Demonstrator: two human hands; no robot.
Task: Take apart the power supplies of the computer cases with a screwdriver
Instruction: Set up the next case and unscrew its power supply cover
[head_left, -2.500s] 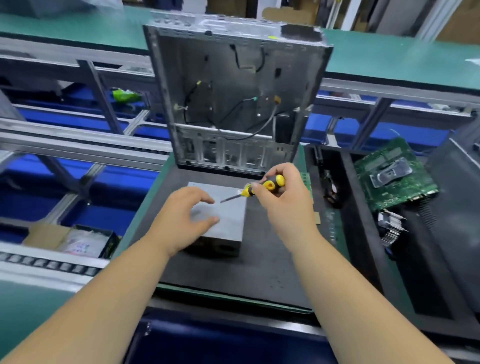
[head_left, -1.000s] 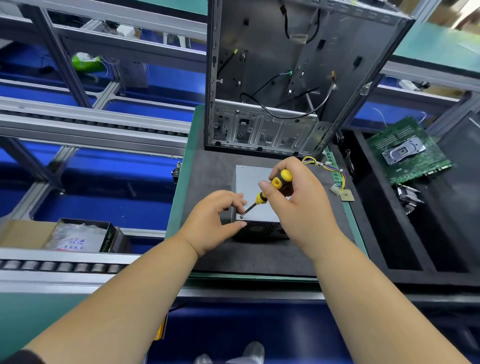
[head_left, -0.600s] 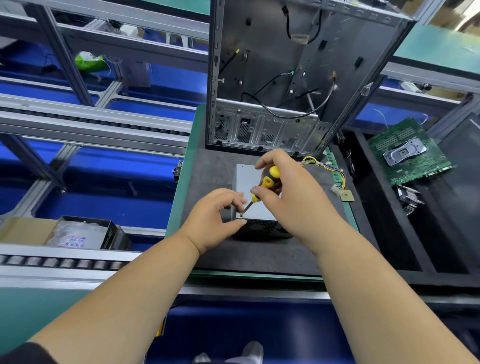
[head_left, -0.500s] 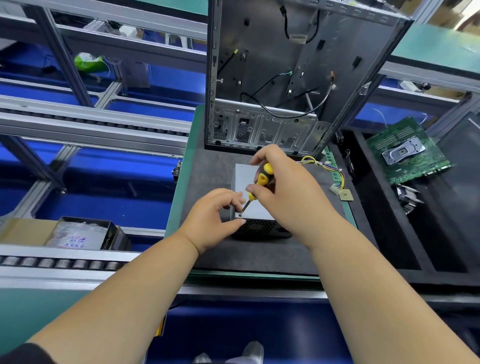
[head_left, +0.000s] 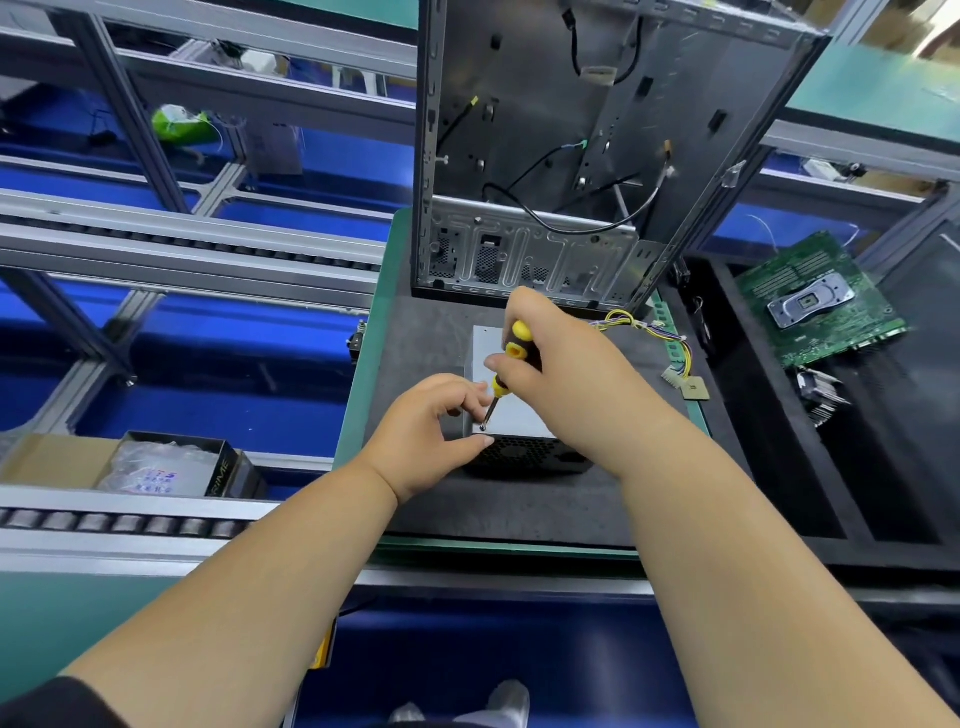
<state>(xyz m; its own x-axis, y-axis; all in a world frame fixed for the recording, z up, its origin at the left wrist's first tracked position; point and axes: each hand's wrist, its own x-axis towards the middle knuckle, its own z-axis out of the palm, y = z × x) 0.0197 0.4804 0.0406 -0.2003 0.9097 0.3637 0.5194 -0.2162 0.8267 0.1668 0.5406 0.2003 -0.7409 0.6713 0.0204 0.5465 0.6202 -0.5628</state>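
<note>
One power supply (head_left: 511, 410), a grey metal box, lay on the dark mat (head_left: 415, 332) of the bench, its meshed face toward the person. One screwdriver (head_left: 506, 364) with a yellow-and-black handle stood tilted over it, tip set at the near left corner of the top plate. Right hand (head_left: 563, 374) gripped the handle, fingers curled round it. Left hand (head_left: 434, 431) steadied the box at that same corner, thumb against the meshed face, fingers bent over the top edge beside the shaft.

One computer case (head_left: 587, 156) stood upright and open just behind the power supply, three or four loose black cables hanging inside. One bundle of yellow and purple wires (head_left: 654, 338) trailed right from the box to a pale connector.

To the right, one black tray (head_left: 727, 395) held one green motherboard (head_left: 815, 301); one finned heatsink (head_left: 818, 389) lay just below it. To the left, one open box (head_left: 171, 462) of bagged parts sat beside a roller conveyor (head_left: 119, 522). One green bag (head_left: 179, 124) lay far left.
</note>
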